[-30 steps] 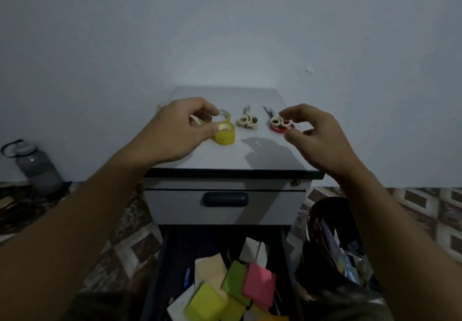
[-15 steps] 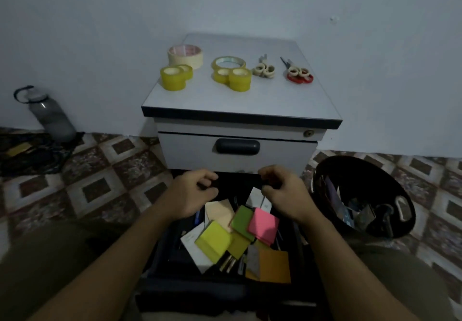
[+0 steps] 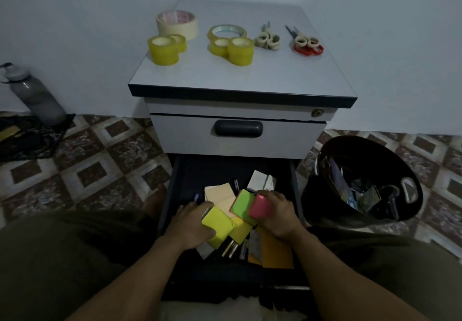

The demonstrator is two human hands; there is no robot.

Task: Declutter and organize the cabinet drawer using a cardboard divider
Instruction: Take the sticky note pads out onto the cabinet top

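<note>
in the open bottom drawer [image 3: 200, 170], pulled near, the left hand [image 3: 192, 223] curls round a yellow sticky-note pad [image 3: 217, 225] whose long axis runs far-left to near-right. the right hand [image 3: 277, 217] grips a pink pad [image 3: 260, 207], tipped up. grey water bottle [image 3: 37, 98] on the tiled floor [image 3: 95, 170], tape rolls [image 3: 165, 50] and scissors [image 3: 308, 43] on the worktop [image 3: 237, 78], black bin [image 3: 312, 195] at right.
</note>
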